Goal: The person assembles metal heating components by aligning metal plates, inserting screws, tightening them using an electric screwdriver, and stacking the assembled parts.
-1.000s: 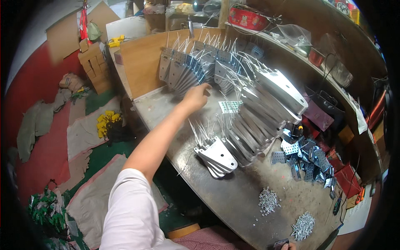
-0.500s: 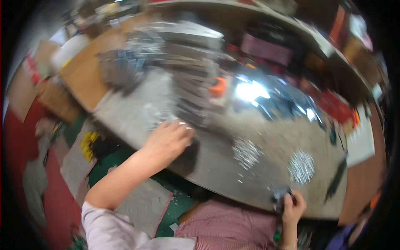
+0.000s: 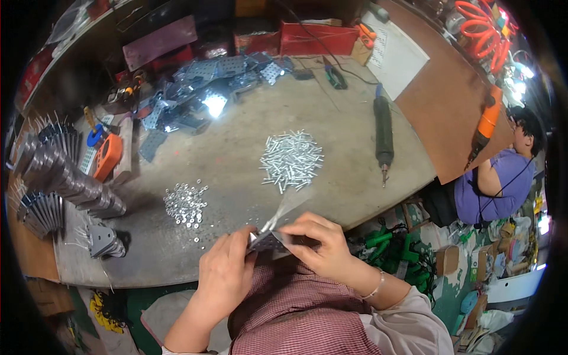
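My left hand [image 3: 228, 260] is closed on a dark metal part [image 3: 254, 238] low in front of my body, at the table's near edge. Pale wires [image 3: 270, 225] rise from it, blurred at their upper ends. My right hand [image 3: 322, 245] meets it from the right, thumb and forefinger pinched on a small dark metal piece [image 3: 280, 237]. The fingers partly hide both pieces, and I cannot tell whether they touch. Beyond the hands lies a heap of silver rivets [image 3: 291, 161]. To its left is a pile of small metal rings or nuts [image 3: 186, 203].
Stacked metal brackets [image 3: 71, 183] and wired parts [image 3: 103, 241] stand at left, near an orange tool [image 3: 108, 157]. Shiny plates [image 3: 195, 89] lie behind. A dark power screwdriver [image 3: 383, 130] rests at right; an orange one [image 3: 488, 121] is beyond, beside a person in purple [image 3: 503, 180].
The view has swung rightward and steadied. My left hand has come from beside the stacked parts to meet my right hand in front of me; pale wires now show between them.
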The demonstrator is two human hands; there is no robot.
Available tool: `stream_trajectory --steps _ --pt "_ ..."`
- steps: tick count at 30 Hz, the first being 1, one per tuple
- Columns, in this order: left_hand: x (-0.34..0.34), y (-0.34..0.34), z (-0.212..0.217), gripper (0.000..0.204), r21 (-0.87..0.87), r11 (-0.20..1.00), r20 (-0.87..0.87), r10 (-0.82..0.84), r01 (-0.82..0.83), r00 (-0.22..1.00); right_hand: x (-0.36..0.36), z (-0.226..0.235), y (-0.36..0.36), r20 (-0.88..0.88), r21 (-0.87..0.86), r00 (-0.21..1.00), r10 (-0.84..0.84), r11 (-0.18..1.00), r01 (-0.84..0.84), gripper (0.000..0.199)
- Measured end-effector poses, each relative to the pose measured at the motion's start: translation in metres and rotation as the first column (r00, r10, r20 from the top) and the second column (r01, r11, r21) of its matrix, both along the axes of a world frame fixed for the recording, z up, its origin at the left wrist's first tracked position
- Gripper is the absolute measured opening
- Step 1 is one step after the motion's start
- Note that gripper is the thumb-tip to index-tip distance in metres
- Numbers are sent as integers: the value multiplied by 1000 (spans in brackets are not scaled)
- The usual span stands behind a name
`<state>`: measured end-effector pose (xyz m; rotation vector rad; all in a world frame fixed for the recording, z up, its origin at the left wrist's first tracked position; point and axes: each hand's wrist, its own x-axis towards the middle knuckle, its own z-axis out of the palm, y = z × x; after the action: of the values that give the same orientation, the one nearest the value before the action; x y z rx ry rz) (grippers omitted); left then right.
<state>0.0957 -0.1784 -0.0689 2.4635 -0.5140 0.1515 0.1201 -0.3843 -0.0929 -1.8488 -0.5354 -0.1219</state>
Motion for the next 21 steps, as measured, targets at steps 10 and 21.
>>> stream_trajectory --steps 10,21 --pt "-12 3 -41 46 -739 330 -575 144 -587 805 58 9 -33 -25 -113 996 -86 990 83 28" --pt "-2 -16 -8 39 -776 384 -571 -88 -501 816 107 -14 -42 394 -655 915 -87 672 346 30"
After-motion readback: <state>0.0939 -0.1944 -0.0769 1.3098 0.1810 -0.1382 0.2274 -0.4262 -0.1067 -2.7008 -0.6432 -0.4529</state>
